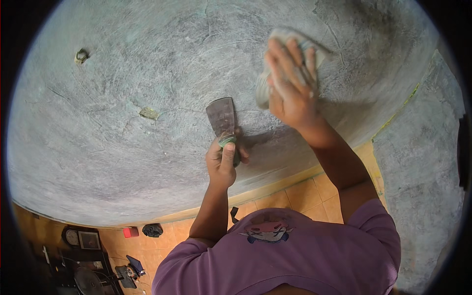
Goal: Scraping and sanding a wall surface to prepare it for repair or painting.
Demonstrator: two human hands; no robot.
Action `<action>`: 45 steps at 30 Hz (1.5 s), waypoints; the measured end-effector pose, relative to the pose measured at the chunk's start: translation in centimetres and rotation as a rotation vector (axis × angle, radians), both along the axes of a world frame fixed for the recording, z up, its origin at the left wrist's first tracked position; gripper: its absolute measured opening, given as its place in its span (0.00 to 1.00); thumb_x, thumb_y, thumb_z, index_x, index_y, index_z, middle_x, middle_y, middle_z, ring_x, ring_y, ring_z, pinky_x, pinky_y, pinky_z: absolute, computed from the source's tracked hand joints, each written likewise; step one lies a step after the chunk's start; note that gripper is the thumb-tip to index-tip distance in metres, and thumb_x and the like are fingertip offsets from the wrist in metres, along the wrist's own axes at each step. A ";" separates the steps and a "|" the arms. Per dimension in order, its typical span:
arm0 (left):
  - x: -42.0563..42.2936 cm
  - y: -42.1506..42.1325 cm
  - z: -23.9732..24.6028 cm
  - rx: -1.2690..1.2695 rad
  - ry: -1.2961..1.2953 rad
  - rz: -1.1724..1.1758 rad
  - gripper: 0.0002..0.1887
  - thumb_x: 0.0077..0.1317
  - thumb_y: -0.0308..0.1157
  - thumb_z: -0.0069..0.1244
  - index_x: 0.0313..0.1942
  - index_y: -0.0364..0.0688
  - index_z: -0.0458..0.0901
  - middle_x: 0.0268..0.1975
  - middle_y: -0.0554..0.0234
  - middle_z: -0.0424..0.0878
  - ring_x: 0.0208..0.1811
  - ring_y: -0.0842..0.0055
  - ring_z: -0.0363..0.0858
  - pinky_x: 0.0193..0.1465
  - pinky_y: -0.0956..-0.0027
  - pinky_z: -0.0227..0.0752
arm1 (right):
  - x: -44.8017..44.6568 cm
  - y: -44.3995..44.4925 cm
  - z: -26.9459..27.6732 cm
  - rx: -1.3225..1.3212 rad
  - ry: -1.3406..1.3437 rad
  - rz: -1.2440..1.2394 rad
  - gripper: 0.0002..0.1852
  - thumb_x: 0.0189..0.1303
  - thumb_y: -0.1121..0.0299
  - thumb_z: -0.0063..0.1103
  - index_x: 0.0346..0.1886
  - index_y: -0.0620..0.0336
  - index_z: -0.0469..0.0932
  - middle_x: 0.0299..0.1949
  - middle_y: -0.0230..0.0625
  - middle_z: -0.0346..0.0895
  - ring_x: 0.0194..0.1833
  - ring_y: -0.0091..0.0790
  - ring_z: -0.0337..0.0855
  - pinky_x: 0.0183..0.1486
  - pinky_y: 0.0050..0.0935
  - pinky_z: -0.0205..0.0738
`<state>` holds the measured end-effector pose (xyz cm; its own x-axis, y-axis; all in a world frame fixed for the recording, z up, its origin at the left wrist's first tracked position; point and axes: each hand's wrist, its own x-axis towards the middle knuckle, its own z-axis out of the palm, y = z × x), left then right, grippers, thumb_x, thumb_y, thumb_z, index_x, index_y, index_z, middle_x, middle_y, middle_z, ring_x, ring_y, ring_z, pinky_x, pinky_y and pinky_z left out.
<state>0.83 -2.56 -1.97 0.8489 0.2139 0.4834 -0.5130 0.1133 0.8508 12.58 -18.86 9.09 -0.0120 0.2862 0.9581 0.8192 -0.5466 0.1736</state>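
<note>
My left hand (221, 160) grips a putty knife (222, 117) by its green handle, thumb along the front. Its broad, stained metal blade points up in front of the grey wall (177, 77); whether the blade touches the wall I cannot tell. Higher and to the right, my right hand (293, 83) presses a pale cloth (262, 90) against the wall with its fingers spread over it. Hand and cloth are blurred. Part of the cloth is hidden beneath the palm.
A plug (80, 56) sticks out of the wall at the left, and a chipped patch (149, 113) lies lower. A second wall (416, 177) meets it at the right. On the tiled floor (167, 236) are a red box (130, 232), a black bundle (152, 230) and a fan (88, 282).
</note>
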 end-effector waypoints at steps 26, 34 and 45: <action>-0.2 0.0 0.4 0.011 0.030 0.022 0.22 0.70 0.44 0.42 0.51 0.32 0.73 0.24 0.59 0.78 0.22 0.78 0.75 0.25 0.76 0.71 | -0.7 0.2 -1.8 -0.144 0.047 0.056 0.22 0.59 0.67 0.51 0.58 0.60 0.72 0.63 0.37 0.67 0.69 0.42 0.58 0.71 0.49 0.37; 0.1 -0.4 0.5 -0.008 0.001 -0.046 0.19 0.70 0.42 0.42 0.49 0.32 0.74 0.25 0.60 0.78 0.22 0.79 0.75 0.26 0.77 0.70 | 0.7 -1.2 0.3 0.020 -0.030 0.007 0.22 0.60 0.71 0.48 0.57 0.71 0.70 0.63 0.49 0.65 0.68 0.56 0.56 0.69 0.57 0.32; 0.2 -0.4 0.3 0.028 0.009 -0.038 0.22 0.70 0.45 0.43 0.51 0.33 0.74 0.23 0.58 0.78 0.21 0.77 0.75 0.26 0.76 0.69 | 1.0 -1.8 -0.7 0.027 -0.010 -0.013 0.21 0.58 0.70 0.48 0.56 0.62 0.73 0.64 0.38 0.66 0.67 0.47 0.60 0.70 0.51 0.36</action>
<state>1.02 -2.95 -1.70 0.8604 0.1674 0.4814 -0.5014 0.1088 0.8583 13.57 -20.67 8.36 -0.0179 0.2606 0.9653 0.8106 -0.5614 0.1666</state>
